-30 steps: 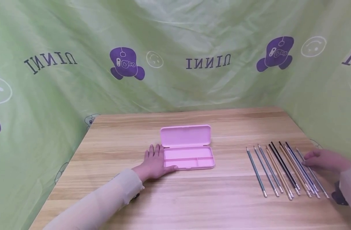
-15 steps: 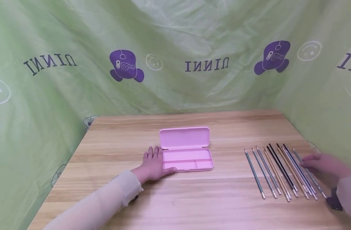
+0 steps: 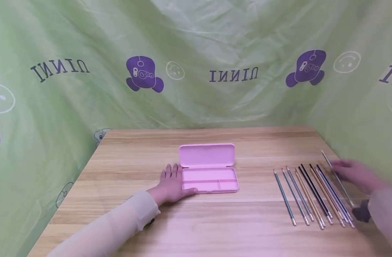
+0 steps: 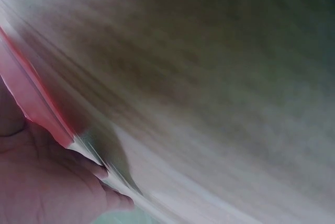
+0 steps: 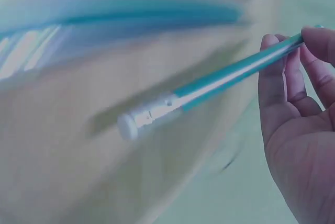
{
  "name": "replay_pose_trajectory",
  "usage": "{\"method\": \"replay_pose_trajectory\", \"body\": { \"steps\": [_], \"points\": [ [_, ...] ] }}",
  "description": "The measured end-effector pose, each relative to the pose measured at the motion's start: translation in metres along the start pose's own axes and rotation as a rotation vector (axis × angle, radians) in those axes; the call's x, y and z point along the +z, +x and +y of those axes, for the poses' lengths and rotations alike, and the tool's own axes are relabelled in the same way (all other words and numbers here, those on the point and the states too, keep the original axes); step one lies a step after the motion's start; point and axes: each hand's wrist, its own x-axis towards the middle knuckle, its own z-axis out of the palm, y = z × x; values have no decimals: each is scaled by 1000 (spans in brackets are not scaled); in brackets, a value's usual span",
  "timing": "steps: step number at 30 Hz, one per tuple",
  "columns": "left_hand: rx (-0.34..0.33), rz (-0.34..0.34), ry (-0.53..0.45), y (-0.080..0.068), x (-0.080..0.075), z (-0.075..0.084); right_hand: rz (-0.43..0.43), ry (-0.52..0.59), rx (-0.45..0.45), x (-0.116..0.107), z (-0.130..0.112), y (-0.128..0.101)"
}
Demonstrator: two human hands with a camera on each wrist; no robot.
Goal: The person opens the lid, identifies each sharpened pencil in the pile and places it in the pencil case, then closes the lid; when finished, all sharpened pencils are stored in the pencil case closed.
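A pink pencil case [image 3: 210, 174] lies with its lid up near the middle of the table; its compartments are bare. My left hand [image 3: 171, 186] rests flat against the case's left side, fingers straight and thumb along the front edge. At the right, my right hand [image 3: 356, 174] pinches a pencil [image 3: 342, 184] between thumb and fingers, lifted off the table. In the right wrist view this pencil [image 5: 225, 80] is teal, with a white eraser in a metal band. Just left of that hand several pencils [image 3: 315, 196] lie side by side, teal, black, tan and blue.
The wooden table [image 3: 215, 221] stretches around the case and pencils. A green cloth [image 3: 196, 103] with purple prints hangs behind the table and down both sides. A dark wrist device [image 3: 361, 211] sits under the right sleeve.
My right hand has taken hold of the rightmost pencil and raised it, shifting slightly left and away from me. My left hand and the case stay put.
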Motion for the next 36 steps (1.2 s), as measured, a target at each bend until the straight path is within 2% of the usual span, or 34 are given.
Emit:
{"method": "replay_pose_trajectory", "body": {
  "steps": [4,6,9,16,24,30,36],
  "points": [
    [-2,0,2,1,1,-1,-43,250,-21,14,-47,24],
    [-3,-1,0,1,1,0,-69,315,-37,24,-72,35],
    [0,2,-3,0,-1,1,-113,370,-64,41,-105,49],
    [2,1,20,-1,-3,3,-201,406,-135,80,-166,79],
    [-14,3,33,-2,-3,2,-342,225,-193,126,-218,102],
    [-45,33,73,-2,0,3,-424,142,-227,167,-240,118],
    [-62,47,71,1,7,0,-438,-89,-357,197,-261,125]
  ]
}}
